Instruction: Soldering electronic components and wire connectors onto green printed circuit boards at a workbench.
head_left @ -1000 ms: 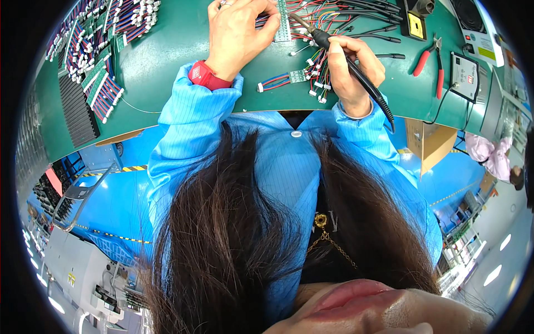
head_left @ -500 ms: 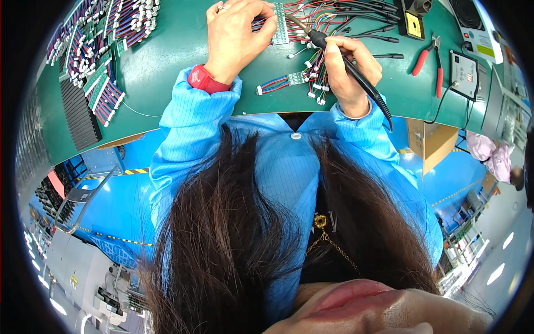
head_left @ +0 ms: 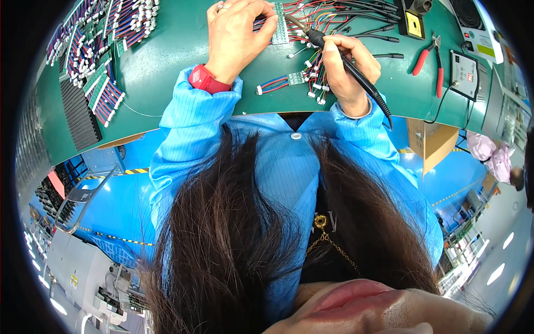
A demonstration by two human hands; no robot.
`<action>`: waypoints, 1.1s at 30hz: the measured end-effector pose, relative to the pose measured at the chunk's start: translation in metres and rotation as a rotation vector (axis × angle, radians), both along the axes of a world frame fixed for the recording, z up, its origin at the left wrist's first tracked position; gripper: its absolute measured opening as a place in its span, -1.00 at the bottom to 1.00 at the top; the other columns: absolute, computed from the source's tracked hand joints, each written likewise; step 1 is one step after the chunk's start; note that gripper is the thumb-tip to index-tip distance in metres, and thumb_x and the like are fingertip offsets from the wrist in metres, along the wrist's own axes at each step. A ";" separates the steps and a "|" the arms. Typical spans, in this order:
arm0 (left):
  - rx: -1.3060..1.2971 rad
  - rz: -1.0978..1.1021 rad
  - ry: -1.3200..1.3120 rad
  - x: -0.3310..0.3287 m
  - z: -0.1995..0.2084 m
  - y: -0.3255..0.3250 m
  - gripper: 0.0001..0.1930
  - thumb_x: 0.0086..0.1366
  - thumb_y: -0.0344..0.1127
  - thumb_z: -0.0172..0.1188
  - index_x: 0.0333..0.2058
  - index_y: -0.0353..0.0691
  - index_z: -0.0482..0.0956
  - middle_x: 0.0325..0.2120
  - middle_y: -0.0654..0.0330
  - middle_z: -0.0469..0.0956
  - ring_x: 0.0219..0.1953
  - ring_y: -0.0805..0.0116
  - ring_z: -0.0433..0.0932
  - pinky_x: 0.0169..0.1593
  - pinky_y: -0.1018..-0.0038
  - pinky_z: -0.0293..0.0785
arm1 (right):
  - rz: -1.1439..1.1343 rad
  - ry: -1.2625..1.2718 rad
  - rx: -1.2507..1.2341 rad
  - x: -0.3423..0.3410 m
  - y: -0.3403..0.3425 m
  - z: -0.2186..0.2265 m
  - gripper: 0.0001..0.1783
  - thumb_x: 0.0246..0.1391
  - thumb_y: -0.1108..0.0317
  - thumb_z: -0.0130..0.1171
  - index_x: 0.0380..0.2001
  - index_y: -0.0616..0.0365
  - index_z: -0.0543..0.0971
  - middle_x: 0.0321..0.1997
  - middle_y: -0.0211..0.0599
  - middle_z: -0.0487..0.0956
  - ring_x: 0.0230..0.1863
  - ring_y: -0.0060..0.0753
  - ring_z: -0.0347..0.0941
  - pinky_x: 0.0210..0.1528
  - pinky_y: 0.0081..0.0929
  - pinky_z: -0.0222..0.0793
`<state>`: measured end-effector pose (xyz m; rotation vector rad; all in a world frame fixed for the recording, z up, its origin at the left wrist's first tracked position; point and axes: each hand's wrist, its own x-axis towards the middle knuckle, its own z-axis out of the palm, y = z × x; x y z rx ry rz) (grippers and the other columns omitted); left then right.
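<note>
Right hand (head_left: 351, 69) is gripping soldering iron (head_left: 316, 38) by green board (head_left: 280, 23), upper middle.
Board is lying slightly more left than before — left hand (head_left: 236, 36) is hiding its grip, I cannot tell; cutters (head_left: 439, 80) are lying upper right.

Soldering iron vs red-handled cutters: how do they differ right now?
The soldering iron is held in the right hand; the cutters lie on the green table. The soldering iron is black where gripped, the cutters red. A black cable trails from the soldering iron; the cutters have none. Both are hand tools with metal working ends.
</note>
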<state>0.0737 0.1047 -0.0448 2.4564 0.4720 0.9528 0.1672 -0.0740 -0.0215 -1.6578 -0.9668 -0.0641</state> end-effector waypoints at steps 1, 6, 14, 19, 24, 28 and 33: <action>0.008 0.003 0.005 0.000 0.000 0.000 -0.96 0.05 -0.38 0.26 -0.52 -0.13 0.57 -0.44 0.33 0.62 -0.28 0.27 0.56 0.01 0.35 0.27 | 0.001 -0.009 -0.004 0.000 0.000 0.000 -0.87 -0.08 0.54 0.26 -0.39 0.34 0.64 -0.51 -0.29 0.62 -0.58 -0.59 0.33 -0.49 -0.70 0.29; -0.037 -0.023 -0.045 0.000 -0.005 0.001 -0.95 0.08 -0.37 0.26 -0.51 -0.14 0.57 -0.43 0.31 0.63 -0.27 0.25 0.57 0.04 0.32 0.28 | -0.006 -0.042 -0.001 -0.001 -0.002 0.002 -0.84 -0.07 0.55 0.24 -0.34 0.34 0.64 -0.51 -0.29 0.61 -0.59 -0.57 0.33 -0.49 -0.68 0.30; -0.644 -0.003 -0.253 -0.023 0.029 -0.019 -0.96 0.13 -0.41 0.32 -0.43 -0.21 0.63 -0.49 0.32 0.59 -0.37 0.43 0.44 -0.18 0.48 0.24 | -0.029 -0.069 0.145 0.001 -0.006 0.007 -0.84 -0.06 0.57 0.26 -0.33 0.28 0.64 -0.40 -0.24 0.57 -0.54 -0.50 0.35 -0.46 -0.64 0.31; -0.920 -0.068 -0.350 -0.046 0.048 -0.070 -0.92 0.13 -0.52 0.37 -0.38 -0.26 0.69 -0.62 0.38 0.49 -0.58 0.67 0.26 -0.49 0.74 0.17 | 0.100 -0.097 0.122 -0.003 -0.008 0.013 -0.86 -0.07 0.52 0.35 -0.36 0.23 0.66 -0.34 -0.25 0.50 -0.52 -0.50 0.32 -0.48 -0.63 0.27; -1.082 -0.179 -0.321 -0.055 0.053 -0.090 -0.89 0.11 -0.55 0.38 -0.35 -0.26 0.70 -0.66 0.44 0.36 -0.62 0.68 0.12 -0.54 0.72 0.01 | 0.256 -0.041 0.076 -0.014 -0.015 0.015 -0.85 -0.04 0.45 0.38 -0.35 0.21 0.67 -0.29 -0.25 0.42 -0.48 -0.50 0.28 -0.44 -0.62 0.26; -1.090 -0.205 -0.277 -0.058 0.058 -0.093 -0.88 0.12 -0.56 0.37 -0.33 -0.28 0.70 -0.66 0.45 0.32 -0.62 0.68 0.08 -0.55 0.72 -0.02 | 0.269 -0.005 0.084 -0.016 -0.018 0.016 -0.85 -0.02 0.42 0.39 -0.35 0.20 0.67 -0.29 -0.24 0.39 -0.46 -0.49 0.27 -0.41 -0.60 0.26; -1.052 -0.224 -0.187 -0.061 0.063 -0.091 -0.89 0.15 -0.58 0.34 -0.31 -0.31 0.69 -0.62 0.43 0.35 -0.60 0.68 0.10 -0.52 0.74 0.02 | 0.251 -0.084 0.112 -0.015 -0.019 0.018 -0.88 -0.02 0.43 0.38 -0.38 0.20 0.66 -0.30 -0.22 0.40 -0.45 -0.48 0.28 -0.41 -0.60 0.26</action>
